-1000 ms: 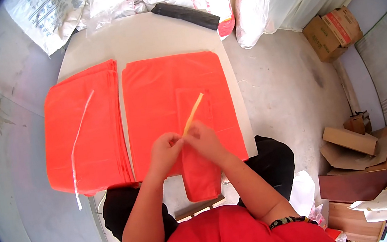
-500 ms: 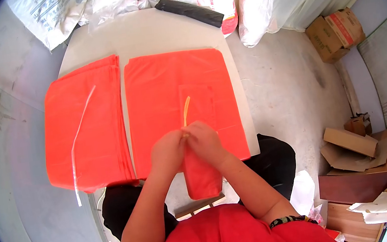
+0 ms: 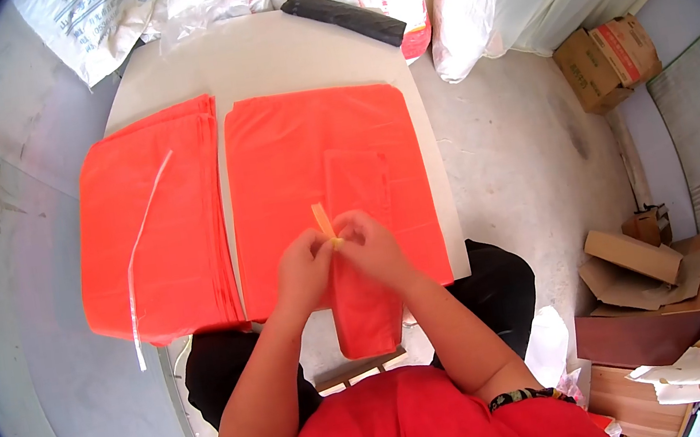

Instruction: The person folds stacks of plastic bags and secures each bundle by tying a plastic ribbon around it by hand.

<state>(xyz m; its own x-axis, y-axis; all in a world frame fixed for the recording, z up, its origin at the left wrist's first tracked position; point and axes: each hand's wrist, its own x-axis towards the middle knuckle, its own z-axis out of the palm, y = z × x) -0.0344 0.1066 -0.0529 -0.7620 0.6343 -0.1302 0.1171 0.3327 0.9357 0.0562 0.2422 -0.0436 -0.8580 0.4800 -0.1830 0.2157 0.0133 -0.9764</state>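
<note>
You have a narrow, folded red sheet [image 3: 369, 314] running far to near, its near end jutting past the right-hand red stack [image 3: 271, 167]. By its left edge, midway along, your yellow strip [image 3: 321, 219] is pinched, one end pointing far and slightly left.

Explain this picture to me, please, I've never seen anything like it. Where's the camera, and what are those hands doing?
There's no machine here: a person works with two bare hands, and a camera worn on their head looks forward and down. That's why the forearms reach away from you, and the round lens makes the edges curve.

On the table lie two spreads of red sheeting: a left pile with a pale strip across it, and a right pile. A black roll lies at the far edge.

The left hand and right hand pinch a yellow strip above a narrow red piece. The fingers hide whether the strip goes around it.
</note>
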